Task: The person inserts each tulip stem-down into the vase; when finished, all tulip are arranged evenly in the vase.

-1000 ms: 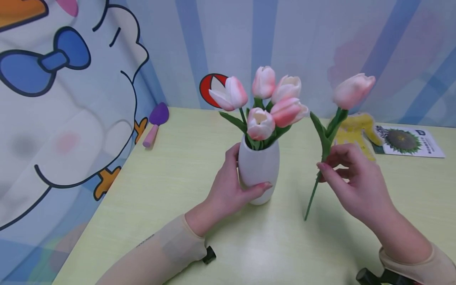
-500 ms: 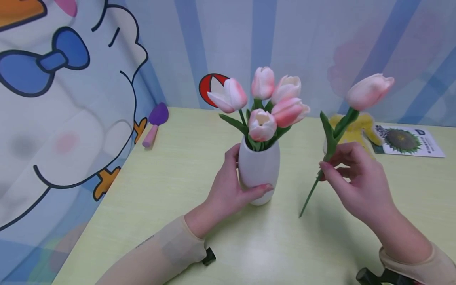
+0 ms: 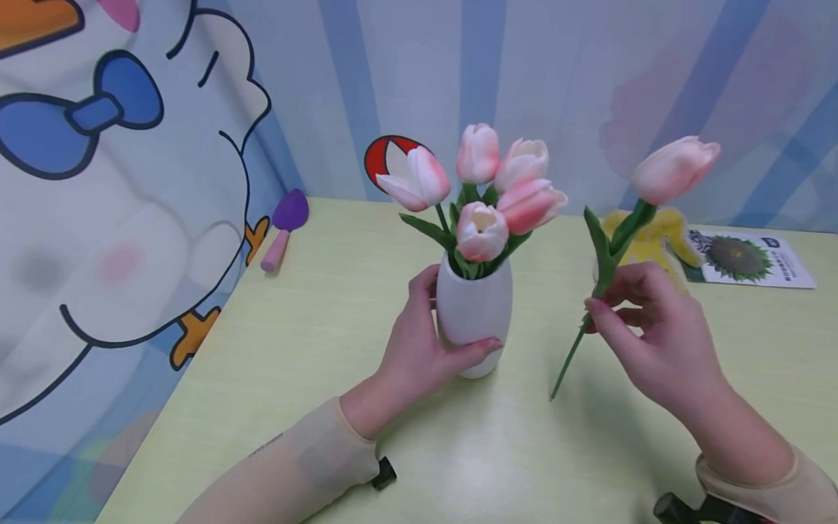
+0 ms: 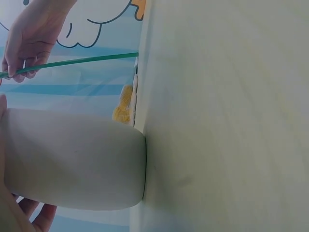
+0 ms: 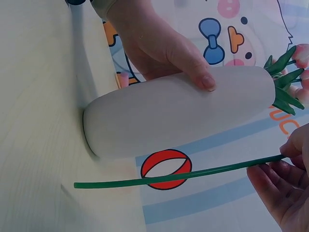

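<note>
A white vase (image 3: pixel 474 306) stands upright on the table, and my left hand (image 3: pixel 428 338) grips it round the side, thumb across the front. Several pink and white tulips (image 3: pixel 481 231) with green leaves fill its mouth. To the right, my right hand (image 3: pixel 655 335) pinches the stem of a single tulip (image 3: pixel 674 171) between thumb and fingers. That tulip leans, its bloom up and to the right and its bare stem end down to the left, apart from the vase. In the right wrist view the green stem (image 5: pixel 193 175) runs beside the vase (image 5: pixel 178 113).
A purple trowel (image 3: pixel 284 229) with a pink handle lies at the table's far left edge. Behind the right hand are a yellow glove (image 3: pixel 648 236), partly hidden, and a card with a sunflower-like picture (image 3: pixel 753 258). A printed cloth wall (image 3: pixel 550 87) borders the table (image 3: pixel 327 320).
The single tulip has tilted, its bloom moving right and its stem end swinging left, mostly in the first half second. My left hand stays on the vase.
</note>
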{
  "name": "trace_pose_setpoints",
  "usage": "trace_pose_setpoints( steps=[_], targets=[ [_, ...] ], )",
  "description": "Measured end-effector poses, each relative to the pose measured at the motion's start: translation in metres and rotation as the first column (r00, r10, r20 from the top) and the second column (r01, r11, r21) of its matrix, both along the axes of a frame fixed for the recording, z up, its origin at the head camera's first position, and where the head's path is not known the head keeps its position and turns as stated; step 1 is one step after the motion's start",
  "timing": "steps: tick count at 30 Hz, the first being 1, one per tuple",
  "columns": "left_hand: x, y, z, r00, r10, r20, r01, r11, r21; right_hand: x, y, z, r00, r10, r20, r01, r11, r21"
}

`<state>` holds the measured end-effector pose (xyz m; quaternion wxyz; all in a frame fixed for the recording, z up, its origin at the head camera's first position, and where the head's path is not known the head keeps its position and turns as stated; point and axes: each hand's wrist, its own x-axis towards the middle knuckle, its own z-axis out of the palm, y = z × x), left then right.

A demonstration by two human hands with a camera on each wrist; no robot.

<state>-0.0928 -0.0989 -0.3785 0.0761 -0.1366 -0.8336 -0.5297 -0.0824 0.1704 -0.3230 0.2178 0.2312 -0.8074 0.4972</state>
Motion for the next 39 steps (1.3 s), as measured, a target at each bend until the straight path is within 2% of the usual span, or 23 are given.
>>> trace_pose_setpoints(
  steps=[6, 14, 18, 22, 25, 28, 33, 39],
  targets=[
    [0.001, 0.001, 0.002, 1.0, 0.01, 0.019, -0.01, 1.0, 0.001, -0.001, 0.001, 0.0, 1.0, -0.001, -0.006, 0.001, 1.0, 0.0],
    [0.0, 0.001, 0.005, 1.0, 0.013, -0.009, -0.014, 1.0, -0.027, 0.001, 0.001, -0.001, 1.0, 0.001, -0.021, -0.002, 1.0, -0.031],
    [-0.001, -0.001, 0.005, 1.0, -0.003, -0.011, 0.003, 1.0, -0.027, 0.003, 0.0, 0.0, 1.0, 0.007, -0.03, -0.009, 0.999, -0.038],
    [-0.006, -0.006, 0.002, 0.994, -0.071, -0.078, 0.07, 0.997, -0.01, 0.004, 0.0, 0.001, 0.999, 0.018, -0.042, -0.019, 0.999, -0.034],
    [-0.008, -0.01, 0.0, 0.981, -0.133, -0.141, 0.134, 0.991, -0.003, 0.004, 0.001, 0.001, 0.999, 0.02, -0.05, -0.021, 1.0, -0.014],
    [-0.008, -0.012, 0.0, 0.967, -0.165, -0.194, 0.168, 0.986, 0.002, 0.004, 0.001, 0.001, 0.998, 0.022, -0.053, -0.023, 1.0, -0.017],
    [-0.008, -0.014, 0.002, 0.953, -0.162, -0.257, 0.169, 0.986, 0.003, 0.005, 0.001, 0.002, 0.998, 0.029, -0.048, -0.03, 0.999, -0.037],
    [-0.009, -0.015, 0.002, 0.958, -0.162, -0.236, 0.169, 0.986, 0.01, 0.009, 0.0, 0.006, 0.997, 0.044, -0.056, -0.045, 0.999, -0.019]
  ],
)
